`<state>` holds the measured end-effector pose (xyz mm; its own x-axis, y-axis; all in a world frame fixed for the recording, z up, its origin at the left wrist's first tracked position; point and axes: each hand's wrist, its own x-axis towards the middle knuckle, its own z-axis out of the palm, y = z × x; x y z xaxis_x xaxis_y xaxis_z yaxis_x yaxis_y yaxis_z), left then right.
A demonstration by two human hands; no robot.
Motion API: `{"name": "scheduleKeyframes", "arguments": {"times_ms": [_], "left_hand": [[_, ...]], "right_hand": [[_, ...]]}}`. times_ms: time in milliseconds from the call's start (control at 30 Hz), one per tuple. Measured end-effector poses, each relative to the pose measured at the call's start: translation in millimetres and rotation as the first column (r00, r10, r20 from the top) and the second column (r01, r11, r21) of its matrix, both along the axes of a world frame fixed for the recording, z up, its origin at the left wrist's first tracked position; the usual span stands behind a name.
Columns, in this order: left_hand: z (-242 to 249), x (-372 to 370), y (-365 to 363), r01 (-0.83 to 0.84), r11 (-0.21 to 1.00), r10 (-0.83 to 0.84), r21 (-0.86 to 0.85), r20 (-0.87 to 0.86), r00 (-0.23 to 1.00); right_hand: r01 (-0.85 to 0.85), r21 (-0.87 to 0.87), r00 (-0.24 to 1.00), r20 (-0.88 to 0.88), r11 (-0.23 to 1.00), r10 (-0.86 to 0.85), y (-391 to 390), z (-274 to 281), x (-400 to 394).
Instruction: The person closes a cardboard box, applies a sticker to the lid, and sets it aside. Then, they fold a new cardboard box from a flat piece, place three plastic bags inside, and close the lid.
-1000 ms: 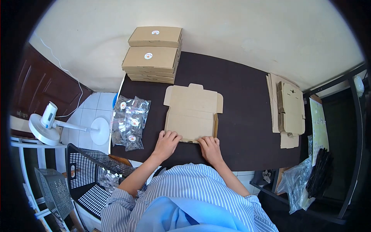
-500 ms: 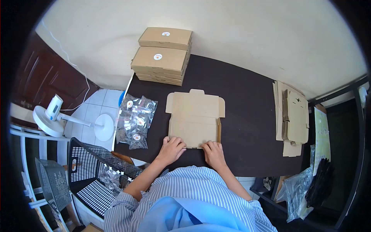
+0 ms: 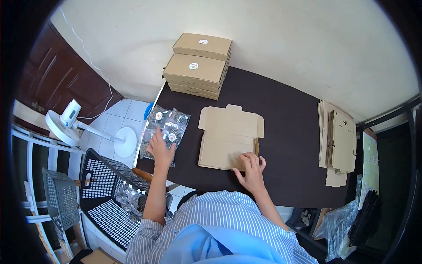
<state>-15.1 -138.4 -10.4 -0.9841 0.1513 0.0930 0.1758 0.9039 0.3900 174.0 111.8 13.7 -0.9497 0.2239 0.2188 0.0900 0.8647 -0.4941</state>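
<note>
An open cardboard box (image 3: 225, 143) lies on the dark tabletop in front of me, its lid with side flaps folded back away from me. Above its front right corner is my right hand (image 3: 252, 170), fingers spread apart and holding nothing. My left hand (image 3: 161, 152) reaches over the clear plastic packets (image 3: 177, 121) at the table's left, its fingers stretched out and covering part of them. Dark spiral coils and round white stickers show through the plastic.
Closed boxes with stickers (image 3: 195, 70) are stacked at the back left. Flat cardboard blanks (image 3: 342, 141) lie on the table's right side. A black perforated basket (image 3: 107, 220) stands below left, with a white fan (image 3: 63, 125) beyond it.
My left hand has left the box's front edge and moved left over the packets. My right hand has let go of the front edge and opened. The view has shifted slightly.
</note>
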Motion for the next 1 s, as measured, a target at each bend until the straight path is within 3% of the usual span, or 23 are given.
{"name": "scheduleKeyframes", "arguments": {"times_ms": [67, 200, 267, 300, 333, 367, 400, 433, 500, 533, 633, 667, 733, 833, 967, 1000], "left_hand": [[1.3, -2.1, 2.9, -0.040, 0.989, 0.040, 0.140, 0.005, 0.999], [7.9, -4.6, 3.0, -0.041, 0.967, 0.033, 0.251, 0.037, 0.999], [9.3, -5.7, -0.7, -0.001, 0.905, -0.014, 0.426, 0.032, 0.999], [9.8, -4.2, 0.7, 0.001, 0.904, -0.015, 0.427, 0.030, 0.999], [9.9, -1.7, 4.0, -0.049, 0.698, -0.070, 0.714, 0.136, 0.988], [9.8, 2.3, 7.9, -0.136, 0.407, -0.158, 0.903, 0.216, 0.964], [13.9, 9.6, 15.2, -0.170, 0.374, -0.170, 0.912, 0.248, 0.954], [15.7, 18.2, 23.6, -0.148, 0.350, -0.222, 0.925, 0.236, 0.946], [27.9, 38.1, 45.5, -0.128, 0.273, -0.320, 0.954, 0.215, 0.922], [36.2, 47.7, 56.4, -0.130, 0.220, -0.368, 0.967, 0.206, 0.907], [36.8, 61.9, 75.1, -0.066, 0.260, -0.441, 0.963, 0.179, 0.880], [32.3, 63.4, 77.1, -0.029, 0.272, -0.469, 0.962, 0.159, 0.869], [26.8, 64.9, 76.7, -0.018, 0.272, -0.514, 0.962, 0.161, 0.842], [23.6, 63.9, 74.1, -0.063, 0.296, -0.669, 0.953, 0.253, 0.699], [24.0, 65.2, 75.6, -0.099, 0.270, -0.657, 0.958, 0.258, 0.708], [34.7, 62.8, 70.6, 0.036, 0.432, -0.575, 0.901, 0.245, 0.781]], "right_hand": [[0.011, -0.010, 1.000, -0.001, 1.000, -0.011, -2.4, 1.2, -4.6], [-0.022, -0.080, 0.998, -0.062, 0.997, 0.017, -12.8, 1.1, -14.8], [-0.042, -0.319, 0.997, -0.081, 0.947, 0.017, -17.2, 3.3, -23.0], [-0.079, -0.452, 0.992, -0.121, 0.888, 0.026, -17.7, 0.3, -28.7], [-0.079, -0.451, 0.992, -0.122, 0.889, 0.026, -19.8, -1.8, -33.9], [-0.037, -0.625, 0.997, -0.074, 0.780, -0.012, -23.3, -3.8, -38.6], [0.012, -0.771, 0.999, -0.018, 0.637, -0.040, -27.4, -5.0, -43.5], [0.012, -0.771, 0.999, -0.018, 0.637, -0.040, -32.3, -5.6, -49.9], [0.042, -0.972, 0.999, 0.036, 0.233, -0.029, -41.3, -6.5, -61.6], [0.048, -0.971, 0.999, 0.041, 0.232, -0.032, -43.3, -1.1, -65.3], [0.009, -0.997, 1.000, 0.009, 0.072, 0.002, -48.6, 14.0, -73.8], [0.010, -0.997, 1.000, 0.010, 0.073, -0.002, -47.8, 12.4, -73.7], [-0.027, -0.978, 0.999, -0.033, 0.209, -0.023, -45.0, 8.7, -73.4], [-0.033, -0.967, 0.997, -0.050, 0.253, -0.062, -44.2, 8.8, -71.8], [-0.024, -0.949, 0.997, -0.047, 0.313, -0.066, -38.3, -1.3, -71.1], [0.019, -0.934, 0.990, -0.032, 0.357, -0.137, -34.4, -10.5, -72.7]]}}
